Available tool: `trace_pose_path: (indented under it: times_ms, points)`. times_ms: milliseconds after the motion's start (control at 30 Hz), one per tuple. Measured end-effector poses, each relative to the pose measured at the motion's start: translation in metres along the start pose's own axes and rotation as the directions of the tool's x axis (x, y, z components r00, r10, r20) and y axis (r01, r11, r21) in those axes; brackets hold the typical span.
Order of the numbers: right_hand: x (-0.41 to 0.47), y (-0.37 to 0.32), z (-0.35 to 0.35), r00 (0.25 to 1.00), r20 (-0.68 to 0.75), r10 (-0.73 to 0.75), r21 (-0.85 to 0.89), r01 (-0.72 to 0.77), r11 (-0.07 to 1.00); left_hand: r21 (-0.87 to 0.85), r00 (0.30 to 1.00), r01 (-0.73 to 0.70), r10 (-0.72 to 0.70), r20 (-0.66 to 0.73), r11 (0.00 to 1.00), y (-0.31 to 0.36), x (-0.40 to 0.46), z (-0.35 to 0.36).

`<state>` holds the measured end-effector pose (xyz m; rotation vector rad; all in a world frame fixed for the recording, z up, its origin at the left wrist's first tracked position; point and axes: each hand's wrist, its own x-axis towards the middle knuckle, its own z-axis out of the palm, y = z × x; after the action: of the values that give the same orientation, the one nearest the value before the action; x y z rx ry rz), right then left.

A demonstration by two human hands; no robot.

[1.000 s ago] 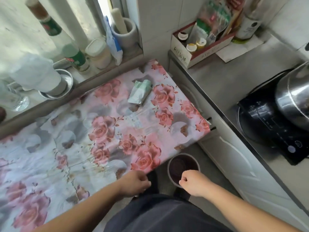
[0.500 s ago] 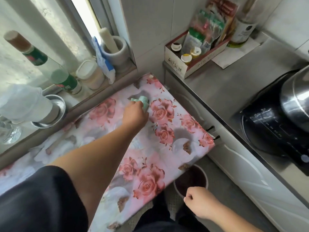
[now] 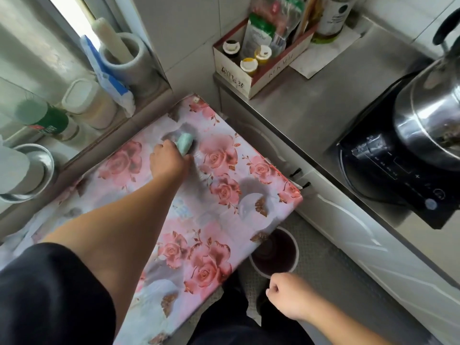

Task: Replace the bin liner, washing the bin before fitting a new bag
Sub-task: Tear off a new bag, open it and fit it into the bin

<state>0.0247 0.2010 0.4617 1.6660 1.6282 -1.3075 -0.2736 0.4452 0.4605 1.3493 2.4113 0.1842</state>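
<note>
A pale green roll of bin bags (image 3: 185, 143) lies on the rose-patterned cloth over the table (image 3: 224, 170). My left hand (image 3: 169, 163) reaches across the cloth and closes on the near end of the roll. The small round bin (image 3: 273, 255) stands on the floor below the table's right corner, with a white rim and a dark inside, and no liner visible. My right hand (image 3: 288, 295) hangs just in front of the bin, fingers curled in a loose fist with nothing in it.
A steel counter (image 3: 311, 108) runs along the right with a black induction hob (image 3: 398, 175), a steel pot (image 3: 428, 120) and a box of condiment bottles (image 3: 258, 61). The windowsill at left holds jars, a mortar (image 3: 124, 61) and a metal bowl (image 3: 29, 170). White cabinet doors border the bin.
My left hand moved from the table's near edge up to the green roll and took hold of it. My right hand stayed low by the bin. The view tilted forward.
</note>
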Motion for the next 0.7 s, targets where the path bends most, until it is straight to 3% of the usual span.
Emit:
trace_pose_path:
  times_ms: [100, 200, 233, 300, 367, 433, 500, 567, 633, 700]
  points:
    - [-0.002, 0.001, 0.001, 1.0, -0.006, -0.007, -0.005, 0.007, 1.0, -0.112, 0.998, 0.04, -0.034, 0.059, 0.993, -0.001, -0.005, -0.008]
    - [-0.006, 0.002, -0.001, 1.0, -0.003, -0.007, 0.027, 0.007, 1.0, -0.406, 0.98, 0.173, -0.115, 0.162, 0.897, 0.0, -0.025, -0.02]
    - [-0.008, 0.003, -0.002, 1.0, -0.009, -0.003, 0.046, 0.003, 0.999, -0.55, 0.969, 0.216, -0.108, 0.223, 0.806, 0.001, -0.036, -0.023]
    - [-0.014, 0.005, -0.005, 0.999, -0.033, -0.012, 0.078, 0.014, 0.997, -0.776, 0.918, 0.341, -0.011, 0.396, 0.531, 0.001, -0.069, -0.033]
    - [-0.02, 0.005, -0.013, 0.997, -0.061, -0.039, 0.095, 0.044, 0.994, -0.827, 0.843, 0.482, 0.104, 0.527, 0.29, 0.0, -0.111, -0.041]
    - [-0.029, -0.001, -0.025, 0.993, -0.103, -0.06, 0.153, 0.075, 0.985, -0.79, 0.77, 0.591, 0.174, 0.613, 0.165, -0.001, -0.153, -0.045]
    - [-0.04, -0.011, -0.041, 0.985, -0.153, -0.079, 0.292, 0.121, 0.949, -0.744, 0.717, 0.658, 0.206, 0.666, 0.117, 0.0, -0.187, -0.048]
    - [-0.055, -0.023, -0.055, 0.973, -0.209, -0.095, 0.529, 0.194, 0.826, -0.707, 0.678, 0.7, 0.222, 0.701, 0.095, 0.003, -0.216, -0.052]
    - [-0.072, -0.035, -0.066, 0.964, -0.238, -0.116, 0.769, 0.26, 0.583, -0.67, 0.632, 0.738, 0.265, 0.728, 0.082, 0.007, -0.241, -0.057]
    - [-0.088, -0.045, -0.073, 0.956, -0.234, -0.175, 0.902, 0.281, 0.329, -0.661, 0.601, 0.745, 0.336, 0.725, 0.093, 0.013, -0.262, -0.061]
